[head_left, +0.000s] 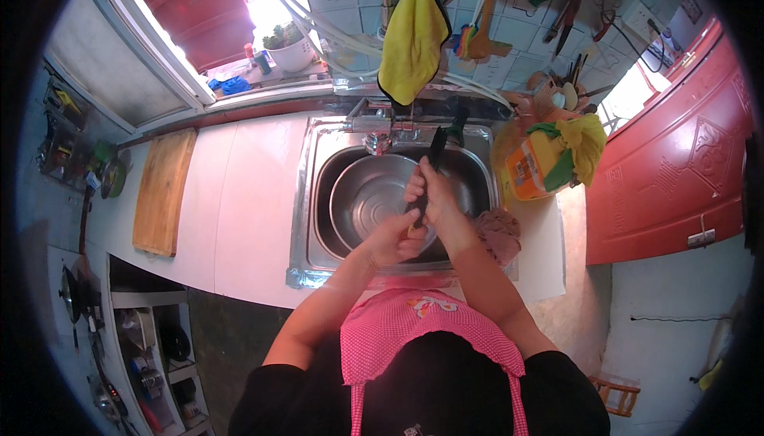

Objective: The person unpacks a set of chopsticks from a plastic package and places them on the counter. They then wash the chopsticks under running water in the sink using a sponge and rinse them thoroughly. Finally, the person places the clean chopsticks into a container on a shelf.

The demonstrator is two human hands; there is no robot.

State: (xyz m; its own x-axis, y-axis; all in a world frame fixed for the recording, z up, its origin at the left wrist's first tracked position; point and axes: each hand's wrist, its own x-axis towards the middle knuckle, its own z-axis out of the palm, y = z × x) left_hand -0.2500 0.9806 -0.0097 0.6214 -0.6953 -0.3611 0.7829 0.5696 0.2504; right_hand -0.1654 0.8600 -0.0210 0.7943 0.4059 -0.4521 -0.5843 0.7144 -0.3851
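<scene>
A long, narrow black utensil (437, 148) is held at a slant over the sink (471, 188); its exact kind is hard to make out. My right hand (434, 188) wraps around its middle, and the black end sticks out past my fingers toward the tap. Lower down, my left hand (399, 238) is curled around the near end, which is mostly hidden by the fingers. Beneath both hands a round stainless steel basin (370, 197) sits inside the sink. The metal faucet (377, 131) stands at the sink's back edge.
Right of the sink are a crumpled brownish cloth (499, 233) and a yellow-orange plastic container (528, 167) draped with yellow-green cloths (579, 146). A yellow towel (413, 42) hangs above the faucet. A wooden cutting board (164, 191) lies on the left white counter (256, 185).
</scene>
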